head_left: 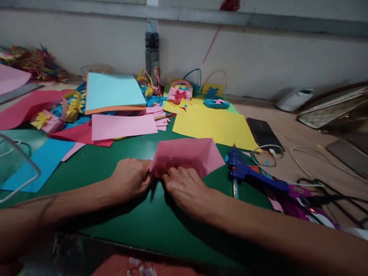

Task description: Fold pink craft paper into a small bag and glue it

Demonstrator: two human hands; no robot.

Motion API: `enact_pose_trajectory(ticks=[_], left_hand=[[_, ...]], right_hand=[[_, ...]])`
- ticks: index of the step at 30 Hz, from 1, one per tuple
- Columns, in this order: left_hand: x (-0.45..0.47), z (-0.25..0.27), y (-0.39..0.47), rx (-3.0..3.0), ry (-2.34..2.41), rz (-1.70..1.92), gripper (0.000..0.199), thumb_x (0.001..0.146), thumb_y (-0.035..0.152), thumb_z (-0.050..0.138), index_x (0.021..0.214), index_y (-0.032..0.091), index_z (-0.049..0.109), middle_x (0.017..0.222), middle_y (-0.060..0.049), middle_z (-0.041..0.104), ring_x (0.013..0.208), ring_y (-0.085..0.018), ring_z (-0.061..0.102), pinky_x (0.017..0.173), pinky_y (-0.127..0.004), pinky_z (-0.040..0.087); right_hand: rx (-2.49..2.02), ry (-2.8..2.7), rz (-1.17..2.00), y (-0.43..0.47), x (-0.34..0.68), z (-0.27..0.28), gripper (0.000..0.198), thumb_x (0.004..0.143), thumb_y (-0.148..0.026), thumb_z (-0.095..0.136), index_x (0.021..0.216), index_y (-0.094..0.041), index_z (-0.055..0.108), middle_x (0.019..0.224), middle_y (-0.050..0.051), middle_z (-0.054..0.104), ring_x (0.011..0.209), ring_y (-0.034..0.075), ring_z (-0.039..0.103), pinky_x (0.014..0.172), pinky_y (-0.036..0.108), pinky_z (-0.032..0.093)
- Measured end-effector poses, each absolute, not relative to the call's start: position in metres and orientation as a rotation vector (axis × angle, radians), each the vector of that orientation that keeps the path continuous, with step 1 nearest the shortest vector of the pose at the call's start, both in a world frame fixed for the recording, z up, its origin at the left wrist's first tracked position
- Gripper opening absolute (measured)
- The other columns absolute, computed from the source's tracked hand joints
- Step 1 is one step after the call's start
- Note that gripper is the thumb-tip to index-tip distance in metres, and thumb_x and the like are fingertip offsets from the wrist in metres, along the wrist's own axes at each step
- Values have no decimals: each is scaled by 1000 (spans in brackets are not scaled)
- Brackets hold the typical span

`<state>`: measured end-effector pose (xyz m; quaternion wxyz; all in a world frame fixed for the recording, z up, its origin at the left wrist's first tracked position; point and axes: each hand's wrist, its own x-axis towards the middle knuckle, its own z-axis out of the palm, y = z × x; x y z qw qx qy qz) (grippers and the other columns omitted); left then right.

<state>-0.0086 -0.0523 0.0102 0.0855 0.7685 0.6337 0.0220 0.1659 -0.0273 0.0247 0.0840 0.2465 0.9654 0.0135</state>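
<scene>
A folded piece of pink paper (186,153) stands partly raised above the green board in front of me, with creases near its right end. My left hand (133,176) is closed on its lower left corner, the fingertips curled and partly hidden. At the paper's near edge, my right hand (185,188) is closed with its fingers pressing the lower part. Right of the paper lies a blue glue gun (253,174) with a clear glue stick showing.
Yellow sheets (212,124), a pale blue sheet (115,91) and a pink strip (123,127) lie beyond. Small paper bags (179,94) stand at the back. A phone (263,132) with a white cable and a purple power strip (299,195) are on the right.
</scene>
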Motion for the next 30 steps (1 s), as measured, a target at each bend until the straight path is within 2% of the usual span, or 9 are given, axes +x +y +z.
enact_pose_trajectory(ticks=[8, 17, 22, 26, 30], left_hand=[[-10, 12, -53, 2404, 1897, -63, 31, 81, 28, 33, 77, 17, 62, 65, -9, 66, 57, -23, 61, 47, -28, 26], [-10, 12, -53, 2413, 1917, -53, 32, 81, 30, 34, 76, 16, 63, 63, -9, 65, 58, -21, 60, 47, -27, 25], [-10, 11, -53, 2409, 1901, -19, 31, 80, 28, 34, 75, 17, 63, 64, -9, 66, 58, -22, 60, 46, -27, 24], [-9, 12, -54, 2389, 1905, 22, 29, 78, 27, 35, 73, 18, 62, 64, -9, 65, 58, -25, 60, 46, -28, 22], [-9, 13, -54, 2380, 1896, 37, 26, 76, 25, 36, 71, 18, 60, 63, -8, 65, 56, -25, 60, 46, -29, 20]], right_hand=[[738, 2825, 23, -34, 171, 34, 36, 84, -6, 37, 116, -16, 51, 108, 14, 56, 94, 27, 54, 67, 37, 45], [771, 2823, 198, -46, 173, 34, 34, 81, -7, 41, 112, -15, 51, 97, 13, 55, 82, 23, 53, 59, 34, 46], [776, 2845, 200, -47, 174, 32, 36, 82, -10, 40, 117, -15, 48, 96, 13, 55, 82, 24, 52, 58, 34, 45], [919, 2841, 63, -36, 168, 31, 31, 80, -7, 40, 104, -18, 55, 88, 10, 57, 78, 22, 54, 54, 30, 42], [1104, 2845, 67, -20, 158, 31, 23, 78, -6, 41, 89, -15, 59, 92, 11, 59, 86, 23, 54, 62, 32, 43]])
